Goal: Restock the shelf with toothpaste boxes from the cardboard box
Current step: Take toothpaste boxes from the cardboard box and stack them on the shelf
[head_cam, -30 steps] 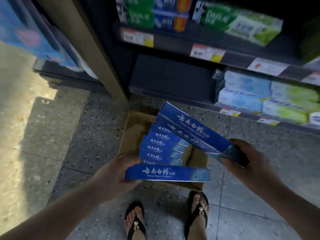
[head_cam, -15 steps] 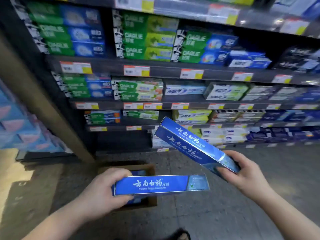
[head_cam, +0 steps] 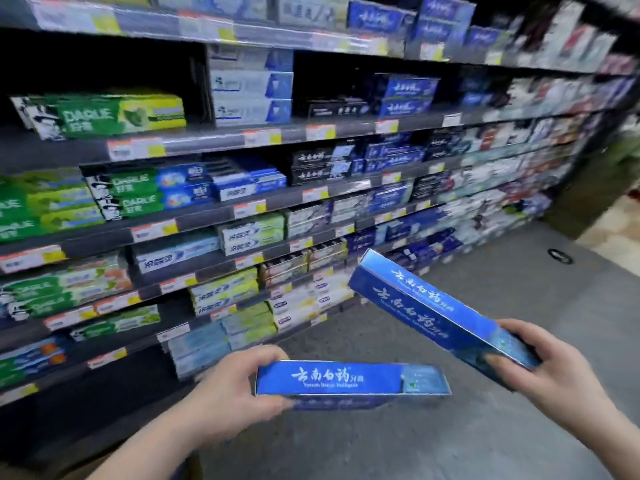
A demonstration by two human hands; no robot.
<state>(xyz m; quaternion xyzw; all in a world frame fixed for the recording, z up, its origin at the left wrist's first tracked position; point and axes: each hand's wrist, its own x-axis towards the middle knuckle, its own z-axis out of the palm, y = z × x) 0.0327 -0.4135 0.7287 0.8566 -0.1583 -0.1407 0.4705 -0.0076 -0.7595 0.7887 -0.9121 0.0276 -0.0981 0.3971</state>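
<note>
left hand point(head_cam: 228, 393) gripping one blue toothpaste box point(head_cam: 349, 379) level, right hand point(head_cam: 543, 372) gripping two stacked boxes point(head_cam: 433, 306) tilted

Shop aisle, stocked shelves point(head_cam: 221, 220), price tags point(head_cam: 152, 230)

I have one wide-angle view, worn on the head, looking forward and slightly down. It faces the shelf point(head_cam: 214, 145) obliquely, rows receding from the left edge to the upper right; floor point(head_cam: 571, 289) fills the lower right, left hand point(head_cam: 228, 393) and right hand point(head_cam: 550, 368) close at the bottom
</note>
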